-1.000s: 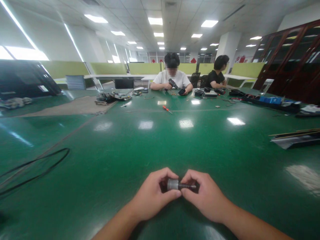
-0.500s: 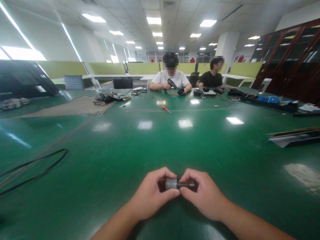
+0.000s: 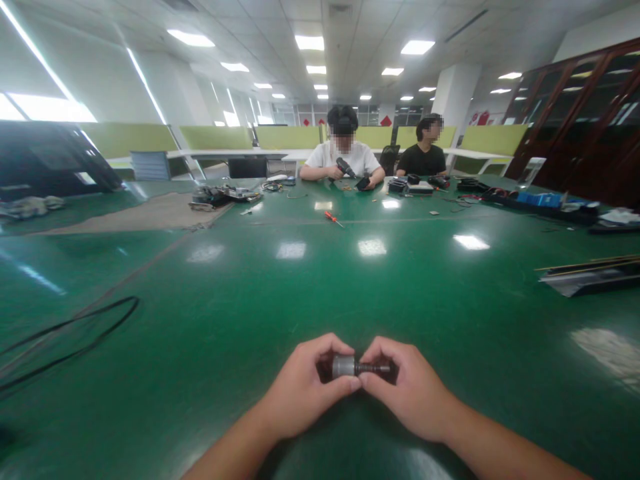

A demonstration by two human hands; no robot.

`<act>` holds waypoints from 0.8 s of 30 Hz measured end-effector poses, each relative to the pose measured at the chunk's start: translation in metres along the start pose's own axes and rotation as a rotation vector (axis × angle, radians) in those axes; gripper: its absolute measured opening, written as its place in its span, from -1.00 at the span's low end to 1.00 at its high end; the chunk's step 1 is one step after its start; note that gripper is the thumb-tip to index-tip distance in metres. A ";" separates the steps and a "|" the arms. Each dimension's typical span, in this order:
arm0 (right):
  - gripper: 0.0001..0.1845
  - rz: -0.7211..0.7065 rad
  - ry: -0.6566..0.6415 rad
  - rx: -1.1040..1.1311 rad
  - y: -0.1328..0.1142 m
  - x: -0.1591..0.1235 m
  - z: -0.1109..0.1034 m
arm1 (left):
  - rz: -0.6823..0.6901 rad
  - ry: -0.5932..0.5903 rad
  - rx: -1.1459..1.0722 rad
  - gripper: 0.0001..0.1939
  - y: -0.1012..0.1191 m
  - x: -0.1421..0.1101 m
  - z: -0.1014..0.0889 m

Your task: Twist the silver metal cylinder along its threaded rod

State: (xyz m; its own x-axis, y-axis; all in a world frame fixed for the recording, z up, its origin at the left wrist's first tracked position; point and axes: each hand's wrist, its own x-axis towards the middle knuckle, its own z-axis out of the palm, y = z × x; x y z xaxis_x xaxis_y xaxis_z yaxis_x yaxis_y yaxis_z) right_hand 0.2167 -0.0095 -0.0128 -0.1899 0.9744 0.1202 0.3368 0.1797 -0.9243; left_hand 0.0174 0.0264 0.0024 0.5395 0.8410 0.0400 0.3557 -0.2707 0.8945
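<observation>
Just above the near part of the green table (image 3: 320,293), both of my hands are around a grey metal cylindrical part (image 3: 344,366) with a thin, dark, ribbed shaft (image 3: 374,367) pointing right. My left hand (image 3: 299,380) is closed on the wide cylinder, with thumb and forefinger curled about it. My right hand (image 3: 411,387) is closed at the shaft, its thumb and fingertip by the shaft's base next to the cylinder. The thumbs of both hands nearly meet in front of the part. The other fingers are mostly hidden beneath and behind.
An orange-handled screwdriver (image 3: 331,217) lies mid-table. Across from me, a person in white (image 3: 343,157) holds a power drill (image 3: 345,167); a person in black (image 3: 424,159) sits beside. A black cable (image 3: 107,333) loops at left, and long dark trim pieces (image 3: 595,277) lie at right.
My hands and the metal part are almost unmoved. The view has shifted slightly, and the head of the person in black has moved a little to the left.
</observation>
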 end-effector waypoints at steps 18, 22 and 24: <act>-0.95 0.011 0.000 -0.021 0.003 0.000 0.000 | -0.018 0.001 -0.045 -0.73 0.001 0.001 0.000; -0.95 0.015 0.004 -0.024 0.002 -0.001 0.001 | -0.016 -0.005 -0.033 -0.72 -0.001 0.001 0.000; -0.95 0.015 0.008 -0.026 0.002 -0.001 0.001 | -0.011 -0.010 -0.026 -0.72 -0.003 0.001 0.000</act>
State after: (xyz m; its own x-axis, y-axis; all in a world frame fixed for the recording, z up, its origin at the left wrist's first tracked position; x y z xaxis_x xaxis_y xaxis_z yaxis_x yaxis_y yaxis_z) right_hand 0.2167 -0.0108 -0.0149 -0.1772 0.9780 0.1099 0.3631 0.1688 -0.9163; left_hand 0.0167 0.0278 -0.0001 0.5433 0.8392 0.0259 0.3413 -0.2489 0.9064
